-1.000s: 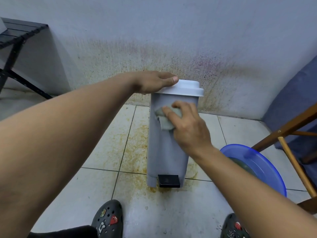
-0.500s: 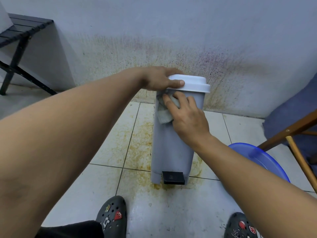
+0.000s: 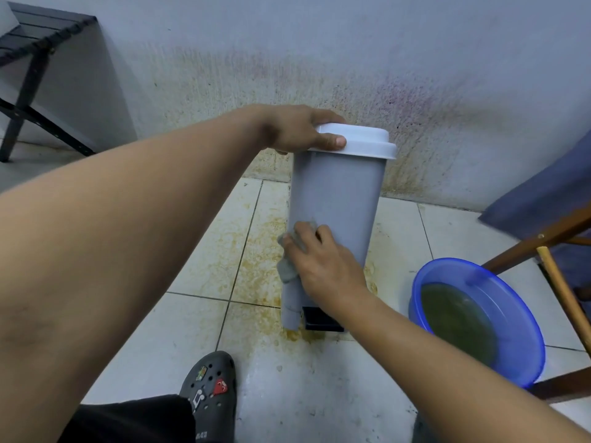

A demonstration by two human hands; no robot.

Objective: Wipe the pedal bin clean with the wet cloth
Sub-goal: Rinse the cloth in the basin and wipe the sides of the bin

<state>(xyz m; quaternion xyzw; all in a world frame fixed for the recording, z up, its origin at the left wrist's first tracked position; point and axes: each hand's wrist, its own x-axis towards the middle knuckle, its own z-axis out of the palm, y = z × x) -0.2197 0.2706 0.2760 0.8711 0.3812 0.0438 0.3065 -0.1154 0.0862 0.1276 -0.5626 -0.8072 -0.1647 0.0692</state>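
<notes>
Head: lidded bin [image 3: 339,193], basin [image 3: 507,310] w/ murky water [image 3: 457,321]

Even, soft indoor light, faint shadows, no glare; wide-angle lens bends the edges, focus mostly sharp.

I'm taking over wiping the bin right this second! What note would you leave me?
Left hand grips the rim of the lid on the pedal bin, steadying it.
Right hand presses the wet cloth against the bin's lower front left, just above the pedal.
Blue basin of murky water sits on the floor to the right.
Done: the upper front looks free of stains.
Left, probably: the bottom edge by the pedal, the lid, and the sides and back, which I can't see.
</notes>
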